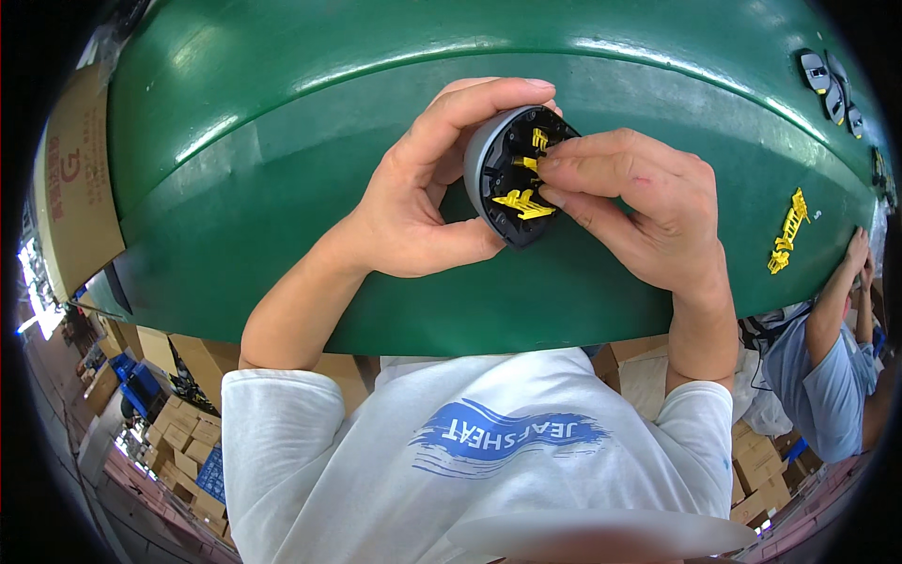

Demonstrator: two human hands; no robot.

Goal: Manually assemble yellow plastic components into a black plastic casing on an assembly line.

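Note:
My left hand (413,188) wraps round a rounded grey plastic housing (477,155), its open black inside turned toward my right hand. Within this hollow sit several yellow plastic parts (524,204), some upright and some slanted. My right hand (639,193) reaches into the housing from the right, thumb and fingers pinched together beside the middle yellow part. Whatever lies between those fingertips is hidden. Off to the right on the green table (423,310) rests a cluster of yellow plastic pieces (789,230), apart from both hands.
Several dark grey and black plastic parts (827,86) lie at the far right of the table. A cardboard box (80,183) stands at the left edge. Another person's arm (839,282) rests at the table's right edge. Stacked cartons (183,432) are on the floor behind.

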